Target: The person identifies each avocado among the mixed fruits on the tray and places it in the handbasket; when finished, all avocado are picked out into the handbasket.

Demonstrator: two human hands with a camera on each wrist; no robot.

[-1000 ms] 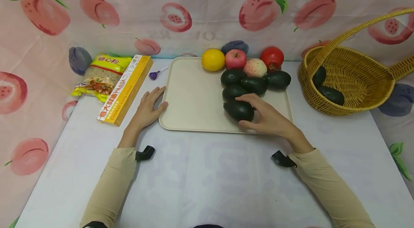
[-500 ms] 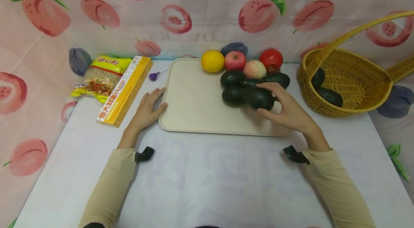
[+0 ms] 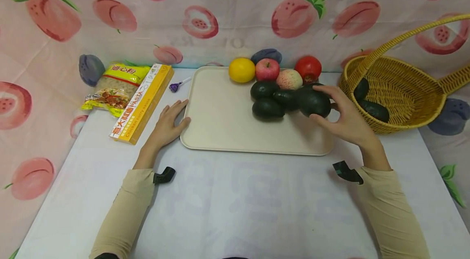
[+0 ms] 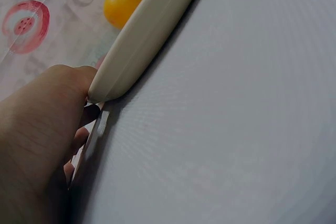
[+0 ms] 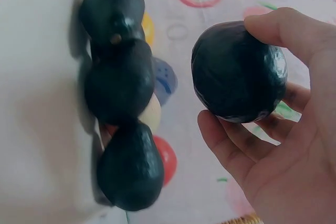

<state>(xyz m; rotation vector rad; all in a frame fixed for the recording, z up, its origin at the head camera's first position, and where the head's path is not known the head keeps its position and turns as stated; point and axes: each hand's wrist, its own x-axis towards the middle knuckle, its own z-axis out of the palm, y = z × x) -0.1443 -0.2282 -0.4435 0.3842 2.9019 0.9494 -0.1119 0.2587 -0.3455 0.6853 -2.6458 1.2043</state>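
My right hand [image 3: 346, 122] holds a dark green avocado [image 3: 313, 102] between thumb and fingers, raised over the right part of the cream tray [image 3: 220, 132]. The right wrist view shows that avocado [image 5: 236, 72] in the grip, apart from several others. Those avocados [image 3: 267, 109] lie grouped on the tray, one partly hidden behind the held fruit. My left hand [image 3: 168, 126] rests at the tray's left edge. Its thumb touches the rim [image 4: 134, 40], and the other fingers lie extended outside it on the table.
Behind the avocados sit a lemon [image 3: 241, 69], an apple [image 3: 267, 69], a peach [image 3: 290, 79] and a red pomegranate [image 3: 308, 69]. A wicker basket [image 3: 411, 87] containing avocados stands right. Left are a pasta bag [image 3: 119, 83], a pasta box [image 3: 143, 102] and a lollipop [image 3: 175, 87].
My right hand has lifted the avocado from the tray's front and carried it right and away, toward the basket side. The left hand stays in place.
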